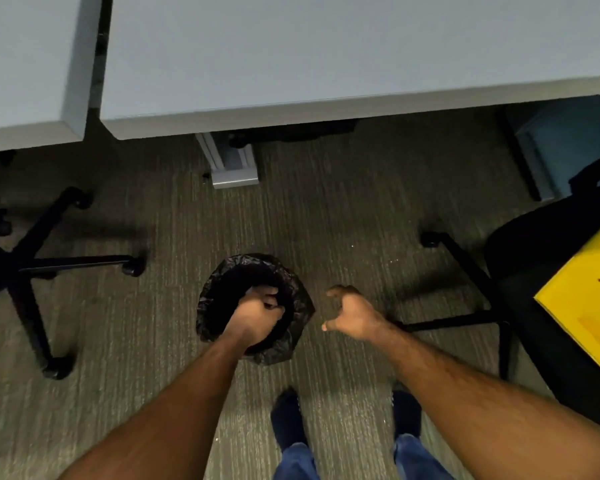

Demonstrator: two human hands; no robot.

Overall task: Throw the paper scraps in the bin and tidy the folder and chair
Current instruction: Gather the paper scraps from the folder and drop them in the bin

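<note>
A small round bin (291,344) lined with a black bag stands on the carpet in front of my feet. My left hand (253,317) hangs over its mouth, fingers curled into a fist pointing down; no paper shows in it. My right hand (350,313) hovers just right of the bin, loosely curled with the thumb out and nothing in it. A yellow folder (589,306) lies on the seat of a black chair (520,271) at the right edge. No paper scraps are visible.
Two grey desks (326,64) fill the top of the view, with a desk leg (232,164) behind the bin. A second black office chair base (32,265) stands at the left. A blue-grey cabinet (561,147) sits under the desk at the right.
</note>
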